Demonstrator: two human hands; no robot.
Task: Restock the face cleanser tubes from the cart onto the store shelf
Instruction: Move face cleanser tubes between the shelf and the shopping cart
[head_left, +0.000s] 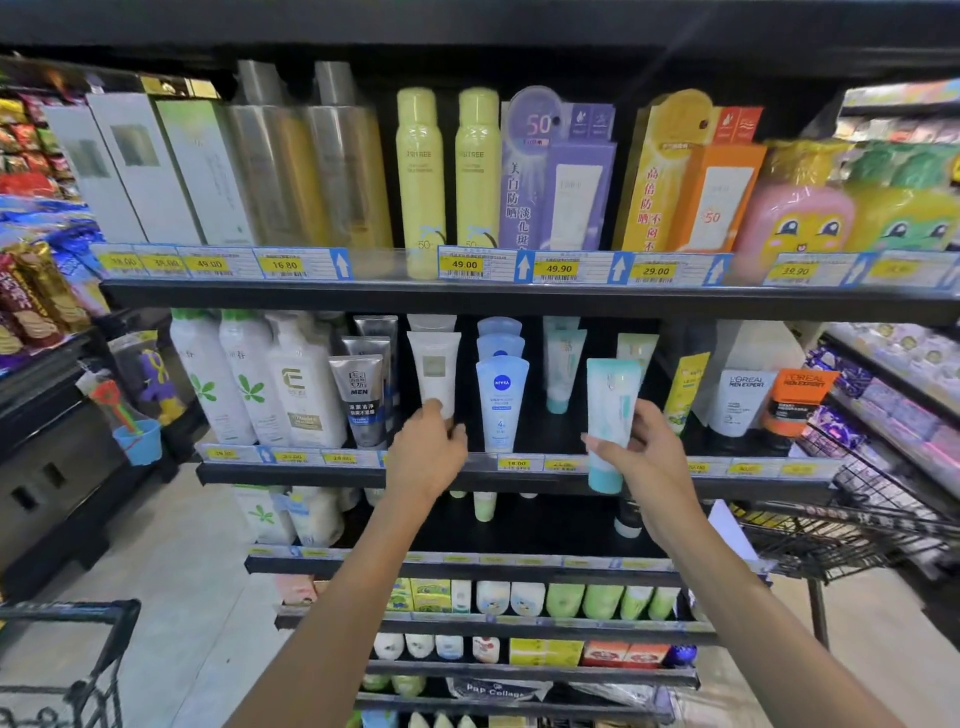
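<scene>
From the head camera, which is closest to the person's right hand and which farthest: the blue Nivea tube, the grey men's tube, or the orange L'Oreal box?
From the right hand, which grips a teal tube:
1. Blue Nivea tube, just to its left on the same shelf.
2. Orange L'Oreal box, off to its right.
3. Grey men's tube, farthest left, beyond the left hand.

Left hand: the left hand (427, 451) grips the cap end of a white tube (434, 371) standing cap-down on the shelf (519, 480).
Right hand: the right hand (647, 451) holds a teal-capped tube (609, 421) upright, cap down, its cap hanging in front of the shelf's price rail.
Between the hands: a blue Nivea tube (501, 402) heads a row of the same tubes.
Left of the white tube: a grey MEN tube (361, 400).
Price tags: 49.00, 49.90 and 29.00 on the shelf above.
Right edge: a wire cart (852, 514).
</scene>
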